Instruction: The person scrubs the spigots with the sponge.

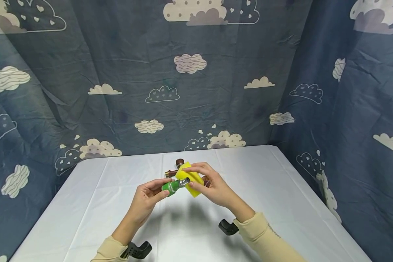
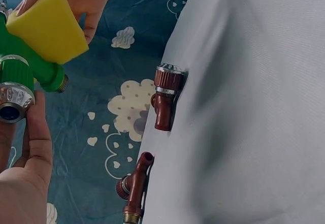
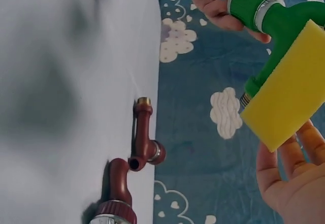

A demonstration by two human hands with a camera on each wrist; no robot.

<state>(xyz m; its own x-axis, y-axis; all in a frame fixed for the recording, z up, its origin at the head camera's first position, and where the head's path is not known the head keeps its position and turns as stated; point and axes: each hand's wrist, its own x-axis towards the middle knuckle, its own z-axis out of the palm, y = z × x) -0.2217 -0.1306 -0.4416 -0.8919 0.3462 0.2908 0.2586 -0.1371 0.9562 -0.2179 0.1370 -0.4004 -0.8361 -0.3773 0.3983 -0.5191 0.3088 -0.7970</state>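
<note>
Green tap (image 3: 285,27) | head view: long axis slanted, chrome tip (image 1: 183,182) rightward | our left fingers (image 2: 39,137) grasp it, right fingers (image 3: 267,169) yellow sponge (image 3: 289,92)

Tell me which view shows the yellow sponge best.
Right wrist: the yellow sponge looks largest, its broad face uncovered, though the frame clips one side. Left wrist shows it smaller, against the green faucet; head smallest, partly covered by the right hand.

Behind the sponge (image 3: 289,89) and raised tap (image 1: 172,186), two taps (image 2: 164,104) lie on the table (image 1: 265,182).
</note>
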